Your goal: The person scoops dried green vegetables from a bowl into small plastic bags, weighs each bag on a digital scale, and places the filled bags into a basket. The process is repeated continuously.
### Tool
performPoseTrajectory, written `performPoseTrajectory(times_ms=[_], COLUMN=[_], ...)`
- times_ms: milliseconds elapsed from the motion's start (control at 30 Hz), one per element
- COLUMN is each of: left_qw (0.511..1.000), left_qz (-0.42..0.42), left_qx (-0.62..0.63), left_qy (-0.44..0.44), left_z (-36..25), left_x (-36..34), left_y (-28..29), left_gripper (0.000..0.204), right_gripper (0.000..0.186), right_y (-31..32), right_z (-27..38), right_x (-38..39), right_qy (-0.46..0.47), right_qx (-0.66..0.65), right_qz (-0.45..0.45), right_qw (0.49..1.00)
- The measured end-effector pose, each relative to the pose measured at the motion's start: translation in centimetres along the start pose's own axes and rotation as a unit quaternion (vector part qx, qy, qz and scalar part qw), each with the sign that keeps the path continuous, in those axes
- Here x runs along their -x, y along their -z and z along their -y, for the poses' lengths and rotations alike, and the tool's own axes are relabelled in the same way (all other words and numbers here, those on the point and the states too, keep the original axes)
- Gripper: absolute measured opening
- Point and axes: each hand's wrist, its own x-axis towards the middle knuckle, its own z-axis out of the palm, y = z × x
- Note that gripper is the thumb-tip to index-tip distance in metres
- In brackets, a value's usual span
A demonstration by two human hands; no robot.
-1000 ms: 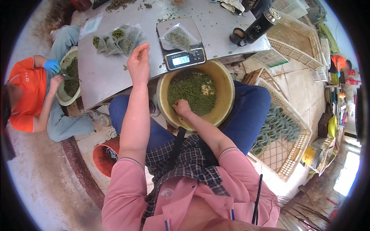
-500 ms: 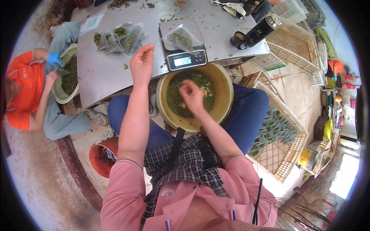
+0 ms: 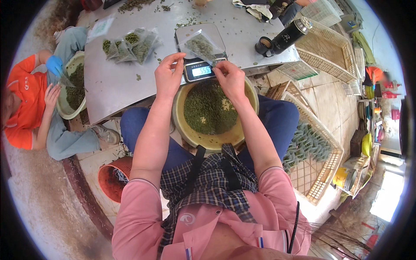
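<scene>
A clear plastic bag [image 3: 199, 44] of green dried pieces lies on the plate of a digital scale [image 3: 177, 35] with a lit display. My right hand [image 3: 230, 79] is at the bag's near right edge, thumb and fingers pinched on it. My left hand [image 3: 169, 74] is beside the scale's near left corner, thumb and forefinger tips close together; whatever is between them, if anything, is too small to make out. Below the scale, between my knees, a yellow basin [image 3: 182, 125] holds a layer of loose green pieces.
Several filled bags [image 3: 134, 44] lie left on the metal table [image 3: 108, 82]. A black flask [image 3: 291, 35] and cup [image 3: 263, 45] stand right. A crate [image 3: 318, 182] with packed bags and a red bucket [image 3: 112, 175] flank me. At left, a gloved co-worker [image 3: 30, 95] works over another basin [image 3: 67, 110].
My right hand has risen from inside the basin to the bag on the scale. My left hand has shifted slightly toward the scale. The display reading has changed.
</scene>
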Motion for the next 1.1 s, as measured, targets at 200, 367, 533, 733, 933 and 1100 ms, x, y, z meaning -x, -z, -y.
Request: performPoseTrajectory(times_ms=[200, 367, 533, 733, 933, 1100], left_qw=[0.998, 0.947, 0.912, 0.916, 0.923, 0.920], left_qz=[0.018, 0.082, 0.085, 0.056, 0.061, 0.067], left_qx=[-0.044, -0.186, -0.277, -0.282, -0.262, -0.270], left_qy=[-0.052, -0.249, -0.289, -0.281, -0.276, -0.278], left_z=[-0.8, -1.3, -1.2, -0.3, -0.6, -0.7], left_x=[0.3, 0.0, -0.1, -0.3, -0.6, -0.5], left_y=[-0.6, -2.0, -4.9, -5.6, -5.5, -5.1], left_gripper=[0.022, 0.037, 0.040, 0.029, 0.025, 0.022], right_gripper=[0.011, 0.016, 0.015, 0.017, 0.015, 0.012], right_y=[-0.2, -0.6, -0.8, -0.2, -0.6, 0.7], right_z=[-0.5, -0.3, -0.8, 0.7, 0.4, 0.6], right_x=[0.7, 0.1, -0.5, -1.0, -1.4, -1.5], right_qy=[-0.050, 0.037, 0.000, -0.189, -0.141, -0.167], right_qx=[-0.106, -0.022, -0.033, -0.249, -0.211, -0.178], right_qz=[-0.036, -0.027, -0.027, 0.016, 0.029, 0.103], right_qw=[0.993, 0.999, 0.999, 0.950, 0.967, 0.964])
